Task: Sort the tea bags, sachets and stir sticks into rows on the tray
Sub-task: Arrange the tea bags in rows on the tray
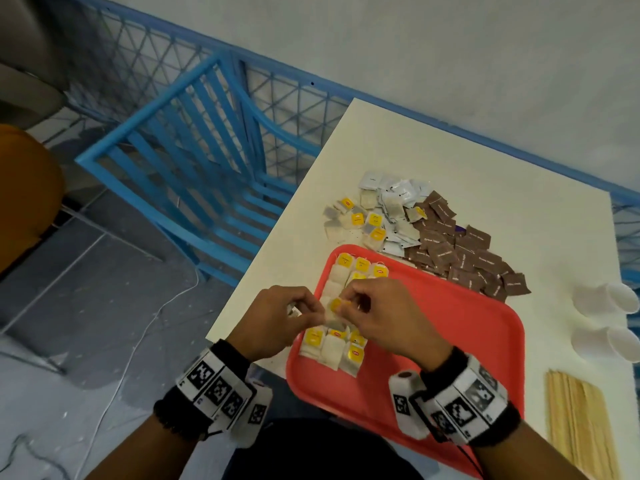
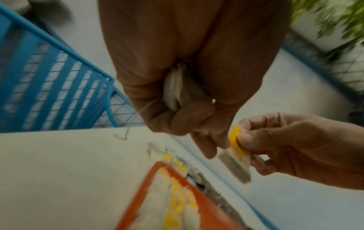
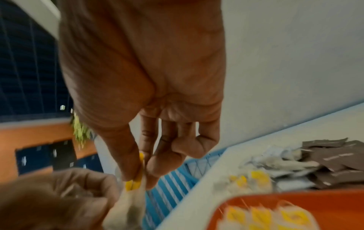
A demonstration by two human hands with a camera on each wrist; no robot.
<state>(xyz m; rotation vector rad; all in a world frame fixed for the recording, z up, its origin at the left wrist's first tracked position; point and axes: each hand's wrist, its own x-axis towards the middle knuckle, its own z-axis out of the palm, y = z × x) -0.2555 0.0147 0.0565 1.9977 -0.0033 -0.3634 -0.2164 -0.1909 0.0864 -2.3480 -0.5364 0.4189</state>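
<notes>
Left hand curled round spare tea bags, just beside right hand pinching one tea bag by its yellow tag, bag hanging down. Straight under both hands, a gap in the row of bags on the red tray, right hand nearer for the drop. Further right, brown sachets and stir sticks on the table, untouched.

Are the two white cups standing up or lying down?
Lying down. Both white cups rest on their sides on the table, right of the red tray, open mouths facing right.
</notes>
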